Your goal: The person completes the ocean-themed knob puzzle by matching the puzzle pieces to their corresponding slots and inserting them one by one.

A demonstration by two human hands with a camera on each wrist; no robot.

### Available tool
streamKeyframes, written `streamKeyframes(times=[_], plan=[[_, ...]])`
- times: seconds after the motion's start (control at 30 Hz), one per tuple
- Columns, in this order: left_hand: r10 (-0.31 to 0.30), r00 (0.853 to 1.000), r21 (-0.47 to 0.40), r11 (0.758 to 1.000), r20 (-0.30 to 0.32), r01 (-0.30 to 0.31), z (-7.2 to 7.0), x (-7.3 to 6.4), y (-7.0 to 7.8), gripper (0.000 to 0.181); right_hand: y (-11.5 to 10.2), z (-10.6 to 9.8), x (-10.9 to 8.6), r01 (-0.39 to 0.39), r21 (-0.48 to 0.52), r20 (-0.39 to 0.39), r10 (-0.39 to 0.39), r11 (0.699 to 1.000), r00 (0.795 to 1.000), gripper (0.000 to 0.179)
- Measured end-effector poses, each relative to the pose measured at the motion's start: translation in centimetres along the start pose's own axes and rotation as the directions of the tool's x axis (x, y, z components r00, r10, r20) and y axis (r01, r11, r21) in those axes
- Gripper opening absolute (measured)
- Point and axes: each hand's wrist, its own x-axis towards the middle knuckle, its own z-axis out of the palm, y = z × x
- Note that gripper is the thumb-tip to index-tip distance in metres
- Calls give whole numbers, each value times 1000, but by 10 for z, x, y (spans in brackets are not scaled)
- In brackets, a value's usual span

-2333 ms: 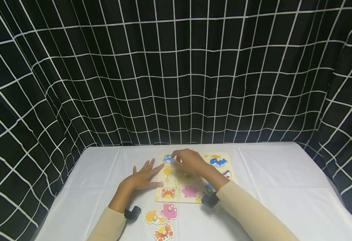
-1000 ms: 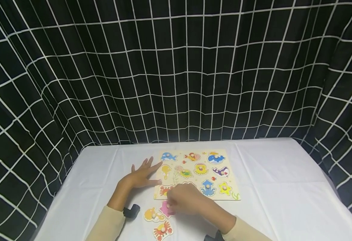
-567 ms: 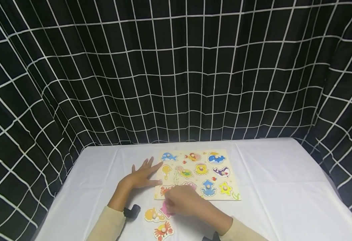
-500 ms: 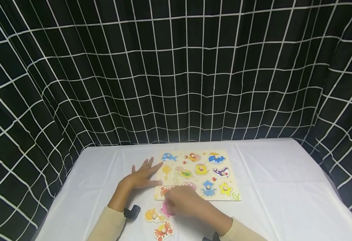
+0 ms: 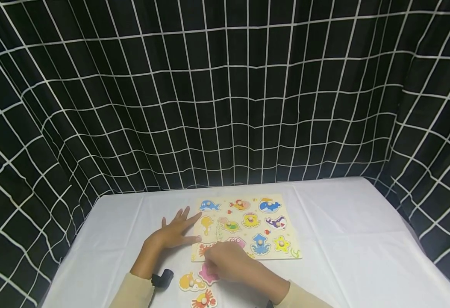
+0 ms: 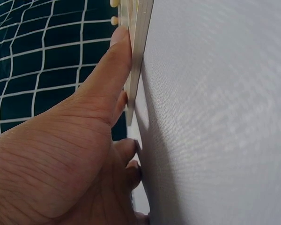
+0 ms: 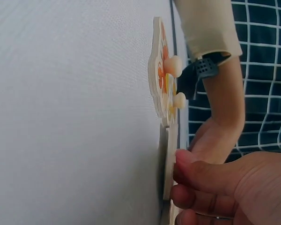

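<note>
My right hand [image 5: 228, 262] reaches below the lower edge of the puzzle board [image 5: 248, 255]. Its thumb and fingers pinch the pink puzzle piece [image 5: 208, 274], whose knob is hidden. In the right wrist view that piece [image 7: 170, 164] lies close over the cloth. My left hand [image 5: 175, 231] is spread at the board's left edge, with the thumb [image 6: 114, 61] and forefinger on its border. Two loose knobbed pieces lie near the pink one: an orange seahorse [image 5: 191, 282] and a red crab [image 5: 204, 299].
The board holds knobbed pieces such as a blue squid [image 5: 260, 244], a yellow starfish [image 5: 282, 244] and an octopus [image 5: 251, 220]. A bare seahorse recess [image 5: 206, 223] shows at its left. White cloth [image 5: 336, 239] covers the table; a gridded black curtain [image 5: 225, 107] stands behind.
My right hand has come from the board's upper left down to the pink puzzle piece and pinches it, staying there over the last second. The left hand keeps its place.
</note>
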Motion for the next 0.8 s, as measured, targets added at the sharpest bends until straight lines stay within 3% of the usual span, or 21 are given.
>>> streamKeyframes(times=[0.17,0.57,0.8], plan=[[3,1000,8,1000,12,-4,-1,-1,0,80,5,-3,0,35,3,-7,-35,999,999,21],[16,1000,-8,1000,14,-16,-3,1,-5,88,14,-12,4,-10,21,59,9,1000,998,9],[-6,1000,-2,1000,25,6,-3,-1,0,85,22,-18,2,14,40,-10,-13,999,1000,18]])
